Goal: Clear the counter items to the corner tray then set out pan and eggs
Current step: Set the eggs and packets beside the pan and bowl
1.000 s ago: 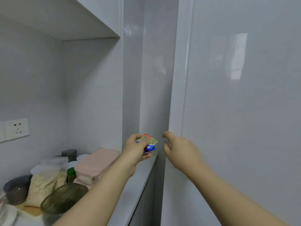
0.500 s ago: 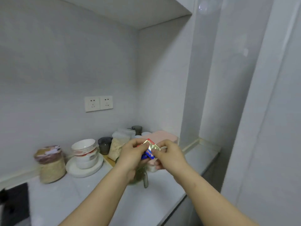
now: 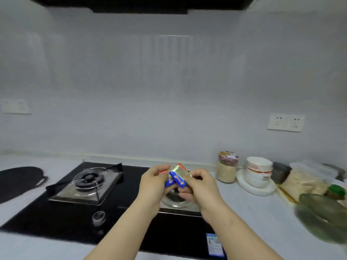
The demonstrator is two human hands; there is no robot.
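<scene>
- Left hand (image 3: 154, 182) and right hand (image 3: 199, 186) both pinched one small foil packet (image 3: 177, 175) — gold, blue and red — grip closed on it from either side.
- Packet was held up over the black gas hob (image 3: 78, 209), mid-table.
- Grain jar (image 3: 226, 167), stacked bowls (image 3: 259, 170) on a white plate (image 3: 251, 188) — toward the table's right end.

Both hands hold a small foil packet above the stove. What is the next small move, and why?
Probably carry the packet right and set it down by the jar. The left hand and right hand both pinch it over the stove, and the other counter items already sit grouped at the right.
</scene>
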